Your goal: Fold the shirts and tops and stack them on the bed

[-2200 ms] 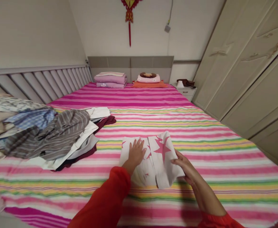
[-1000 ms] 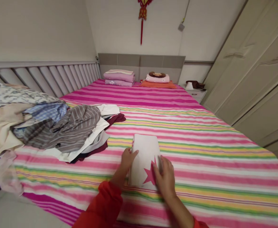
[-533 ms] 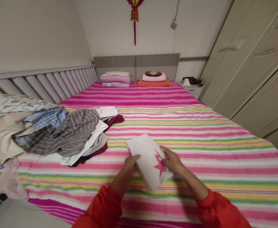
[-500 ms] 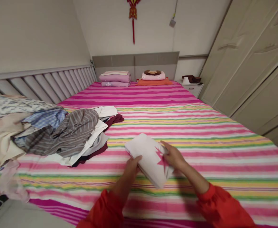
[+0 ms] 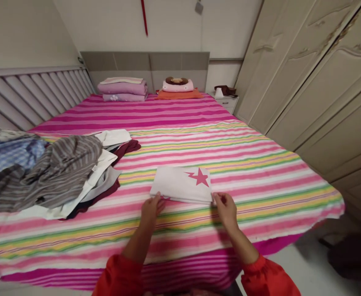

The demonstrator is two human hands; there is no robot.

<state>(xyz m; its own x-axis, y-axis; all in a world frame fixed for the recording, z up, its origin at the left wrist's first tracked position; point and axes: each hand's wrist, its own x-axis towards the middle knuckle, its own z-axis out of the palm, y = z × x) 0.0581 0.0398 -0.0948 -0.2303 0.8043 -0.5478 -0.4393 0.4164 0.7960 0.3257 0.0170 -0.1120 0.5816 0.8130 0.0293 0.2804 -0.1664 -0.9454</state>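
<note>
A folded white cloth printed with a pink star lies flat on the bed's pink, yellow and green striped sheet, near the foot edge and just beyond both hands. The left hand pinches the cloth's near left corner between thumb and fingers; the right hand grips the near right corner the same way, so the cloth spans the gap between them (the star sits toward the right-hand end, on top). Both forearms come up from red sleeves at the bottom of the view.

Well to the left of the cloth sprawls a loose heap of unfolded clothes, grey-striped, white, blue and maroon. At the headboard rest folded lilac blankets and an orange-and-pink pillow stack. Cream wardrobe doors line the right side.
</note>
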